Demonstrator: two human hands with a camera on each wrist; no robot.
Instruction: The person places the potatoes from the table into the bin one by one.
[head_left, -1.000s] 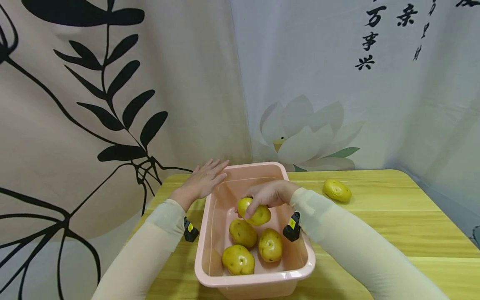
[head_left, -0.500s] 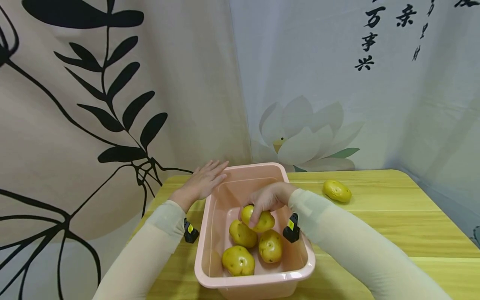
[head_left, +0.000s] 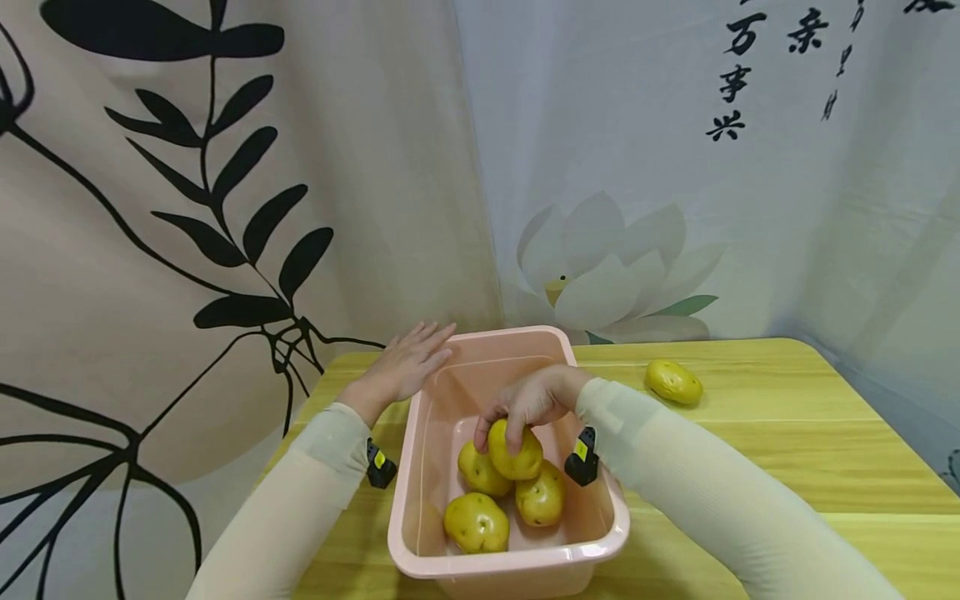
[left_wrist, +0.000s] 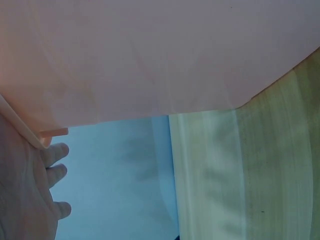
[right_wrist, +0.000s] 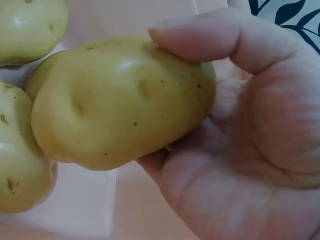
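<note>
My right hand (head_left: pixel 528 402) grips a yellow potato (right_wrist: pixel 125 102) inside the pink plastic bin (head_left: pixel 517 560), thumb on one side and fingers on the other. The held potato overlaps two others in the head view, a left potato (head_left: pixel 480 471) and a right potato (head_left: pixel 542 497). Closest to the near wall lies another potato (head_left: pixel 477 523). My left hand (head_left: pixel 401 367) rests on the bin's far left rim with its fingers straight. From the left wrist, the bin's outer wall (left_wrist: pixel 150 60) fills the upper part and the fingers show at the left edge.
A single potato (head_left: pixel 673 382) lies on the wooden table (head_left: pixel 780 450) to the right of the bin. Behind the table hangs a printed curtain (head_left: pixel 390 167) with black leaves and a pale lotus.
My right hand has lowered the potato toward the near side of the bin and turned it, so it now stands more upright against the others. The left hand stays on the rim.
</note>
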